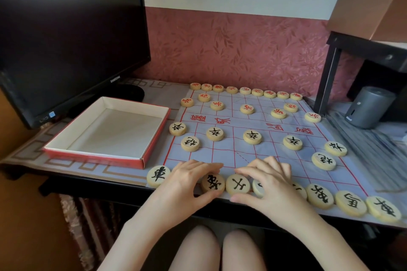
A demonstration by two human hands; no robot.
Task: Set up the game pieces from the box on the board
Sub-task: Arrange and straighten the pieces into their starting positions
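A pale paper board [242, 156] with red grid lines lies on the desk. Red-lettered wooden discs [247, 108] fill its far side and black-lettered discs [252, 136] its near side. My left hand [187, 182] pinches a black-lettered disc [212, 183] in the near row, fingers above it and thumb below. My right hand [271, 185] grips the neighbouring black-lettered disc [237, 185] the same way and partly covers two more discs to its right. The red box [94, 156] with a white inside sits left of the board, and I see no pieces in it.
A dark monitor [66, 28] stands behind the box at the left. A black shelf frame [330, 72] with a cardboard box [374, 6] on top rises at the right, and a grey cylinder [370, 108] stands beneath it. The near row of discs lies along the desk's front edge.
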